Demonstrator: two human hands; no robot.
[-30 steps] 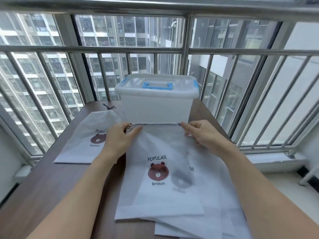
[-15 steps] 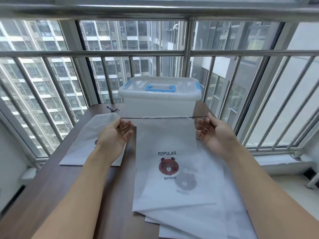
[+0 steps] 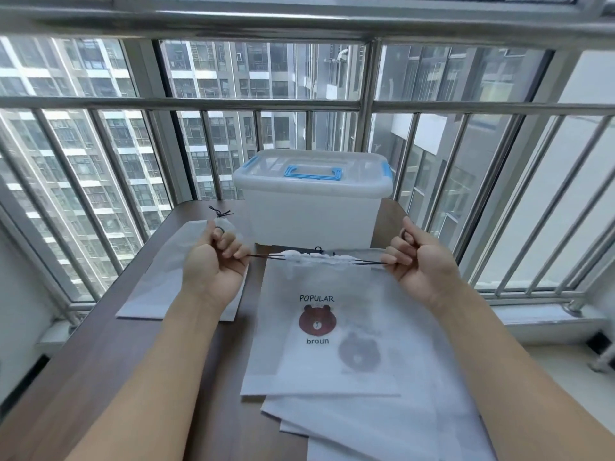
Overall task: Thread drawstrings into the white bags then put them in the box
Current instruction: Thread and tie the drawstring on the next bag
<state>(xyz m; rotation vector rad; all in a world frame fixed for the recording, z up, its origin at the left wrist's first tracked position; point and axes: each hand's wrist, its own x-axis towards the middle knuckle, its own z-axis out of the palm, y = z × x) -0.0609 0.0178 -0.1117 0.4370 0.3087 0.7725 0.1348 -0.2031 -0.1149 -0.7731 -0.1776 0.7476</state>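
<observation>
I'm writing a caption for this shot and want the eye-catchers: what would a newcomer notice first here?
First, the left hand and right hand at centre, each gripping an end of the thin dark drawstring and gathering the mouth of the white bear-print fabric bag on the brown table. Just behind stands the translucent plastic box with blue handle, lid on, before the window bars.

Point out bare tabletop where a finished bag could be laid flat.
Bare wood on the table runs along the near left, bordered by the left bag and the bag pile. A narrow strip separates them. The back is crowded by the box; the pile fills the right.
</observation>
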